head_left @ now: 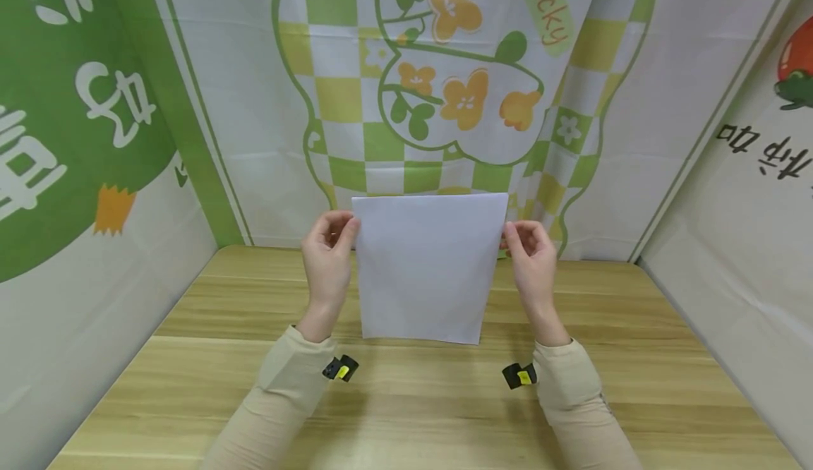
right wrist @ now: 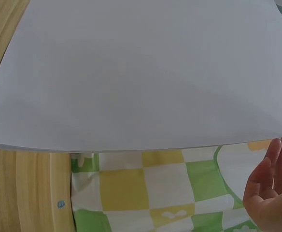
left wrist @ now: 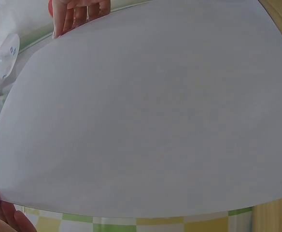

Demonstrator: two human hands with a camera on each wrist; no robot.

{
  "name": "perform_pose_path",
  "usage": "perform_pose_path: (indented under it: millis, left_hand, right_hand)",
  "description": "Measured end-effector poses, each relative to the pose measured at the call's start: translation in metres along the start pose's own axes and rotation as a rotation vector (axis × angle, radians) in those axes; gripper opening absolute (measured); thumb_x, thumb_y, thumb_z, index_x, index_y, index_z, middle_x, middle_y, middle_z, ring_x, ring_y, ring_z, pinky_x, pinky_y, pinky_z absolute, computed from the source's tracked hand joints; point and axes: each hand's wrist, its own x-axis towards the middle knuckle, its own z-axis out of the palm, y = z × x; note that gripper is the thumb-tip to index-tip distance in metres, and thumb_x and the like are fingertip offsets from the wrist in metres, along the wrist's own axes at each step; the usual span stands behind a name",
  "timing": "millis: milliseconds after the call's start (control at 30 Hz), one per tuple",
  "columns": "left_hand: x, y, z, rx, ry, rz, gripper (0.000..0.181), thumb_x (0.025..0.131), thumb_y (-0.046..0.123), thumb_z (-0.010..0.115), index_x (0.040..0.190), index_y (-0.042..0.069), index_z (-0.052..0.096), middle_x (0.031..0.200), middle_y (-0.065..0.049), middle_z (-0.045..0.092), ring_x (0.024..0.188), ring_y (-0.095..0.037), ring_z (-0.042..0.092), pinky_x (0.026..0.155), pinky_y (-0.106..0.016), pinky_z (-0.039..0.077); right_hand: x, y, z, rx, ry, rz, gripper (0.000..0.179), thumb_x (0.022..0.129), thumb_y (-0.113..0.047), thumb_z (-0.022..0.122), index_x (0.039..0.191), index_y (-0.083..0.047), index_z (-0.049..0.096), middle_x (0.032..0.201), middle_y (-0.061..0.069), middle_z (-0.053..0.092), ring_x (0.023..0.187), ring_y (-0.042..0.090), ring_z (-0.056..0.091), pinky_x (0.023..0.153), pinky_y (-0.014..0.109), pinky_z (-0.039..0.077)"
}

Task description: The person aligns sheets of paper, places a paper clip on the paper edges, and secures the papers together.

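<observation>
From the head camera, a plain white rectangular sheet of paper [head_left: 428, 269] is held up between two bare hands, its top edge against the white, green and yellow checked cloth [head_left: 336, 96] and its lower part in front of the light-brown wood-grain tabletop [head_left: 419, 413]; whether its lower edge touches the wood, I cannot tell. The left hand [head_left: 329, 265] pinches the sheet's left edge near the top corner between thumb and curled fingers, and the right hand [head_left: 532, 258] pinches the opposite edge at nearly the same height. Only this view shows the cream sleeves [head_left: 292, 378] and, by each cuff, a small black device with a yellow patch [head_left: 340, 368]. The left wrist camera, nearly filled by paper, catches both hands at its borders — and also a translucent crinkled strip with blue marks [left wrist: 5, 60], which I cannot make out in the head view. The right wrist camera adds a small blue mark [right wrist: 61, 204] near the table's edge — and shows the right hand's fingertips meeting the paper's edge.
</observation>
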Motion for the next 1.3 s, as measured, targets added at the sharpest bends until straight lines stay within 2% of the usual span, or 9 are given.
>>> perform_pose_path:
  millis: [233, 367, 533, 667, 767, 833, 967, 1100, 1300]
  left_hand:
    - [0.001, -0.001, -0.001, -0.001, -0.011, -0.008, 0.016, 0.088, -0.001, 0.063, 0.097, -0.014, 0.059, 0.081, 0.005, 0.058, 0.075, -0.005, 0.053, 0.067, -0.017, 0.041]
    - [0.000, 0.000, -0.001, -0.001, -0.019, -0.006, 0.015, 0.088, -0.002, 0.062, 0.096, -0.014, 0.059, 0.081, 0.005, 0.057, 0.075, -0.006, 0.052, 0.066, -0.016, 0.041]
    - [-0.001, 0.001, 0.000, -0.008, -0.021, -0.006, 0.016, 0.088, -0.002, 0.062, 0.096, -0.015, 0.058, 0.081, 0.004, 0.057, 0.074, -0.006, 0.052, 0.065, -0.016, 0.041]
    - [-0.001, 0.001, -0.001, -0.006, -0.020, -0.004, 0.015, 0.089, -0.002, 0.061, 0.096, -0.015, 0.059, 0.081, 0.004, 0.057, 0.074, -0.006, 0.052, 0.066, -0.016, 0.041]
    - [-0.001, 0.001, -0.001, -0.010, -0.020, -0.005, 0.015, 0.089, -0.002, 0.061, 0.096, -0.014, 0.059, 0.081, 0.003, 0.057, 0.074, -0.006, 0.052, 0.066, -0.016, 0.041]
    - [-0.001, 0.000, -0.001, -0.011, -0.019, -0.011, 0.015, 0.088, -0.002, 0.062, 0.096, -0.014, 0.058, 0.081, 0.004, 0.057, 0.075, -0.006, 0.052, 0.066, -0.016, 0.041]
    - [0.002, -0.013, -0.002, -0.022, -0.014, -0.001, 0.017, 0.089, 0.003, 0.064, 0.096, -0.012, 0.060, 0.081, 0.005, 0.058, 0.075, -0.007, 0.052, 0.066, -0.017, 0.041]
    - [0.006, -0.029, -0.003, -0.030, -0.012, 0.022, 0.019, 0.088, 0.008, 0.066, 0.096, -0.009, 0.061, 0.081, 0.007, 0.059, 0.076, -0.008, 0.053, 0.066, -0.018, 0.042]
    - [0.007, -0.028, -0.003, -0.033, -0.010, 0.017, 0.020, 0.089, 0.009, 0.065, 0.096, -0.009, 0.061, 0.082, 0.008, 0.059, 0.076, -0.008, 0.053, 0.066, -0.018, 0.042]
  right_hand:
    - [-0.001, 0.010, -0.004, -0.042, -0.009, 0.026, 0.008, 0.094, -0.021, 0.060, 0.093, -0.012, 0.059, 0.083, 0.003, 0.065, 0.067, 0.005, 0.062, 0.063, 0.019, 0.048]
    - [-0.002, 0.013, -0.008, -0.070, -0.035, 0.047, 0.017, 0.095, -0.018, 0.057, 0.098, -0.002, 0.059, 0.083, -0.002, 0.065, 0.068, 0.003, 0.062, 0.064, 0.018, 0.049]
    - [-0.004, 0.021, -0.013, -0.187, -0.091, 0.032, 0.026, 0.097, -0.018, 0.055, 0.105, 0.006, 0.058, 0.087, -0.003, 0.064, 0.071, 0.000, 0.062, 0.066, 0.016, 0.049]
    - [-0.006, 0.032, -0.017, -0.295, -0.115, 0.013, 0.030, 0.097, -0.025, 0.055, 0.107, 0.002, 0.060, 0.096, 0.011, 0.066, 0.075, -0.002, 0.060, 0.068, 0.015, 0.049]
    - [-0.007, 0.039, -0.020, -0.365, -0.129, 0.010, 0.034, 0.096, -0.032, 0.055, 0.108, -0.001, 0.060, 0.103, 0.017, 0.066, 0.080, 0.003, 0.060, 0.071, 0.015, 0.049]
    - [-0.008, 0.043, -0.021, -0.409, -0.141, 0.017, 0.034, 0.096, -0.034, 0.055, 0.109, -0.003, 0.060, 0.103, 0.016, 0.067, 0.085, 0.009, 0.061, 0.073, 0.015, 0.048]
    - [-0.008, 0.051, -0.023, -0.476, -0.177, 0.036, 0.034, 0.096, -0.032, 0.054, 0.112, -0.003, 0.059, 0.105, 0.015, 0.066, 0.097, 0.024, 0.062, 0.083, 0.026, 0.050]
    - [-0.007, 0.060, -0.025, -0.518, -0.233, 0.056, 0.031, 0.097, -0.026, 0.054, 0.115, -0.001, 0.057, 0.111, 0.018, 0.063, 0.105, 0.030, 0.061, 0.091, 0.041, 0.050]
    - [-0.008, 0.067, -0.027, -0.581, -0.340, 0.065, 0.033, 0.098, -0.023, 0.051, 0.120, 0.002, 0.052, 0.119, 0.022, 0.060, 0.112, 0.036, 0.057, 0.095, 0.048, 0.047]
